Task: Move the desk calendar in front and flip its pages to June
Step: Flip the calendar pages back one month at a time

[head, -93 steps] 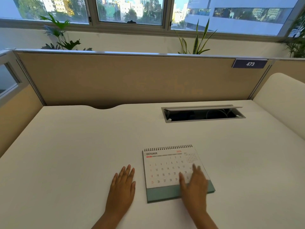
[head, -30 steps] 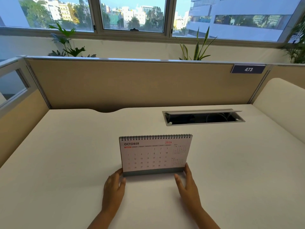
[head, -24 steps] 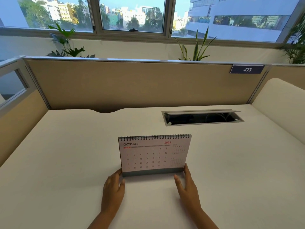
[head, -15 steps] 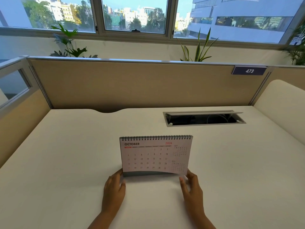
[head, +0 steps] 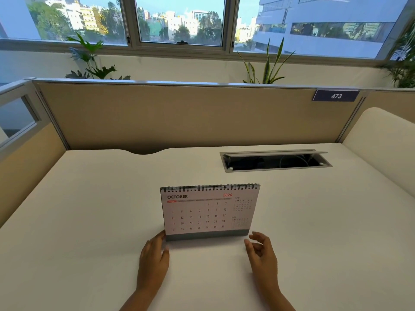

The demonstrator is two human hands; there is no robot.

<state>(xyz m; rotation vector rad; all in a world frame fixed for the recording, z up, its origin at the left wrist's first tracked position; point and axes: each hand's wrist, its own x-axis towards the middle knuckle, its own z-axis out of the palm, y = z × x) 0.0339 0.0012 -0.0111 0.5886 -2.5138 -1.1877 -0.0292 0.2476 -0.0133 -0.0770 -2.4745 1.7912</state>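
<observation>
The desk calendar (head: 208,212) stands upright on the white desk (head: 78,221) right in front of me, spiral binding on top, grey base below. Its front page reads OCTOBER 2026. My left hand (head: 153,257) rests on the desk with its fingertips against the calendar's lower left corner. My right hand (head: 261,254) hovers just off the lower right corner, fingers loosely curled and apart, holding nothing.
An open cable hatch (head: 275,160) is cut into the desk behind the calendar to the right. Beige partition panels (head: 179,115) close the back and left sides, with a sign reading 473 (head: 336,96). A cream cushioned side (head: 386,142) rises on the right.
The calendar went from lying flat to standing upright, centred before me. Half a second ago my right fingers lifted the page's lower right corner; now the page lies flat and that hand has drawn back.
</observation>
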